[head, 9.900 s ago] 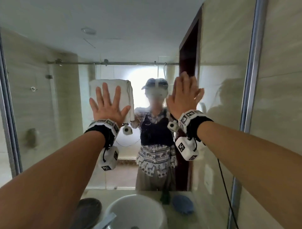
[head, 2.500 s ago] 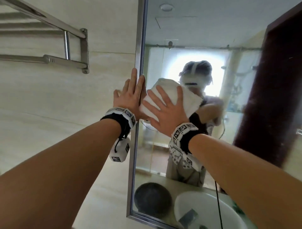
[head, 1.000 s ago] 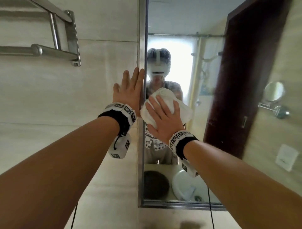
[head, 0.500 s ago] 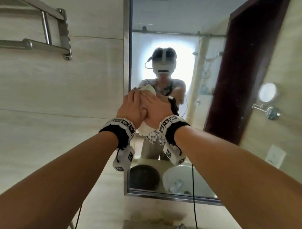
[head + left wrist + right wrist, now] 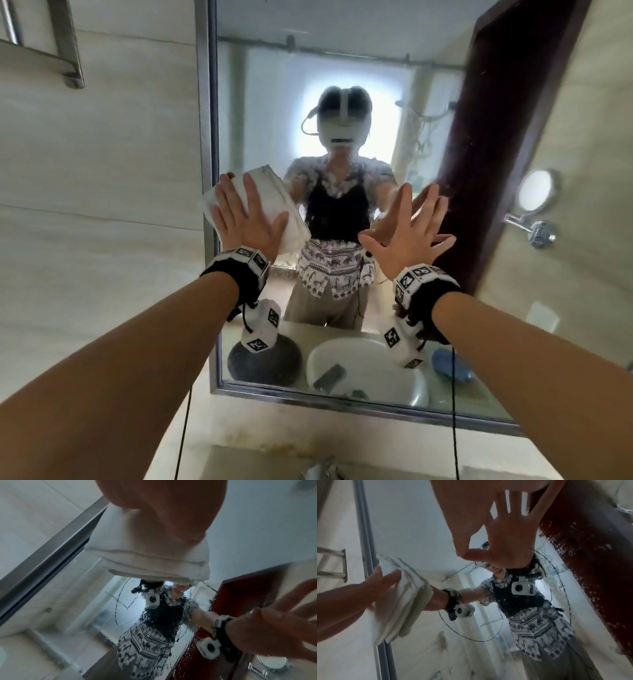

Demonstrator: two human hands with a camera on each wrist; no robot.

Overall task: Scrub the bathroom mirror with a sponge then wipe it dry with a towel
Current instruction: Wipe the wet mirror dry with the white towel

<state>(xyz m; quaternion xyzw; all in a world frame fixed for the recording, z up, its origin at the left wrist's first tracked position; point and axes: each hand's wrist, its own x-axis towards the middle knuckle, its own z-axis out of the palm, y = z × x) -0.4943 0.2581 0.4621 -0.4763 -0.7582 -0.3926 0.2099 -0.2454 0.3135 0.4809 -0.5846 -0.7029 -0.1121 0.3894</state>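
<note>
Left hand (image 5: 245, 219) is flat on the towel (image 5: 270, 205), fingers straight and spread, pressing the folded white cloth against the mirror (image 5: 376, 68) just inside its left frame edge. From the left wrist view the towel (image 5: 147, 550) shows stacked folds under the palm, its corner lying over the metal frame (image 5: 51, 555). Right hand (image 5: 407, 233) is up too, fingers splayed wide, nothing in it, held at the glass to the right of the towel and apart from it; whether the fingertips actually touch the glass I cannot tell. The right wrist view has that hand (image 5: 496, 524) in front of its own reflection, with the left hand (image 5: 373, 588) and towel (image 5: 406, 601) off to its left. Water droplets bead on the glass over the reflected dark door (image 5: 599, 561). In the reflection: a person in a patterned shirt, a white basin (image 5: 370, 370), a dark round bowl (image 5: 263, 359) beside it, and a blue sponge (image 5: 448, 366) on the counter to the right of the basin. A small round wall mirror (image 5: 536, 190) also shows reflected at right. On the tiled wall left of the frame, a metal rack (image 5: 65, 44).
</note>
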